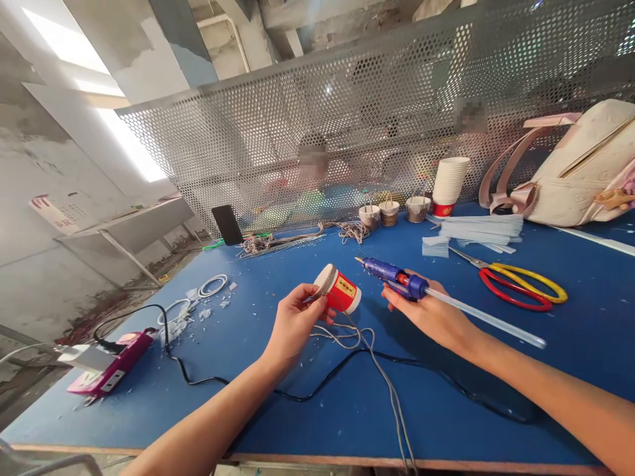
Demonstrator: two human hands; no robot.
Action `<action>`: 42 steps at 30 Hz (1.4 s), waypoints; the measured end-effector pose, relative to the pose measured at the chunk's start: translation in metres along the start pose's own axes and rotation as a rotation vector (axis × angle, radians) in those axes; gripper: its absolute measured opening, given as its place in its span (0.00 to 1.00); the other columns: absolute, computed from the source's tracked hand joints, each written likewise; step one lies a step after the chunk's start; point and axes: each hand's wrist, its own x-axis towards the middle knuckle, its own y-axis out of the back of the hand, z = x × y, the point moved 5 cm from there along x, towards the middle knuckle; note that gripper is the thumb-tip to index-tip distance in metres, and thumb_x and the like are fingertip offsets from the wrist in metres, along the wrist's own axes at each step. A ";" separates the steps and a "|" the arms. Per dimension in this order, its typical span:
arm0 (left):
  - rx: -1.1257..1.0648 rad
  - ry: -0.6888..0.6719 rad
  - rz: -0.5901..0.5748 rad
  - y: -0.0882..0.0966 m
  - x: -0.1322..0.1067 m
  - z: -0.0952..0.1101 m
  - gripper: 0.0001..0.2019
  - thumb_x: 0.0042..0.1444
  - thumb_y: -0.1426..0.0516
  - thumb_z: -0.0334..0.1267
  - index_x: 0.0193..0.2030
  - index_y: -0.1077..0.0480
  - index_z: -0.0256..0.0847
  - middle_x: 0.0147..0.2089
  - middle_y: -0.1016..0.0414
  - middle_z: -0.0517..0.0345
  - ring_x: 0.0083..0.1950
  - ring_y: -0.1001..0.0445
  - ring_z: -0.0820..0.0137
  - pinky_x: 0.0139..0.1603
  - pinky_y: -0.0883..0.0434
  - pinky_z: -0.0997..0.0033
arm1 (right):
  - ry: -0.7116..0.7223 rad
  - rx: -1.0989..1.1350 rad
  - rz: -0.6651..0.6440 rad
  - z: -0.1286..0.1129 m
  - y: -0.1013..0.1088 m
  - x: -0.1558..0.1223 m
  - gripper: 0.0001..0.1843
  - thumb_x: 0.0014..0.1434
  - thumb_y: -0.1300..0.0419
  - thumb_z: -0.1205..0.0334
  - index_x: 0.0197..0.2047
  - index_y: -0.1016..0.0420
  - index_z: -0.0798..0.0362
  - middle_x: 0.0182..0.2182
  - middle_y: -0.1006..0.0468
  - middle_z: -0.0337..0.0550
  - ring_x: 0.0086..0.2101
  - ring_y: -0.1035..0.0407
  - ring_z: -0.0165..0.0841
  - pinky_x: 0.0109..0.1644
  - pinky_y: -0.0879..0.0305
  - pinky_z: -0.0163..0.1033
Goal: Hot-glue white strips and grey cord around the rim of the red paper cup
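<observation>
My left hand (296, 317) grips a red and white paper cup (346, 294), tilted on its side. Grey-brown cord (326, 280) is wound around one end of the cup, and a loose length of it trails over the table and off the front edge. In my right hand (436, 314) is a blue hot glue gun (391, 275), its nozzle pointing left, a little apart from the cup. A long clear glue stick (489, 318) sticks out of the gun's back. Parts of my left fingers are hidden behind the cup.
Scissors (518, 284) and white strips (479, 231) lie right. Behind stand stacked paper cups (450, 182), several cord-wrapped cups (389, 213), a bag (580, 172) and a perforated metal screen (258, 145). A phone (227, 225) leans back left; a pink power strip (114, 367) and black cable (317, 390) lie nearer.
</observation>
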 end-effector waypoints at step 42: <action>0.116 -0.028 0.035 -0.007 -0.003 0.005 0.05 0.47 0.41 0.37 0.29 0.32 0.38 0.23 0.27 0.63 0.24 0.27 0.74 0.29 0.28 0.75 | 0.481 -0.140 -0.031 -0.043 -0.010 -0.034 0.06 0.60 0.46 0.61 0.32 0.35 0.52 0.23 0.25 0.39 0.21 0.32 0.29 0.26 0.40 0.33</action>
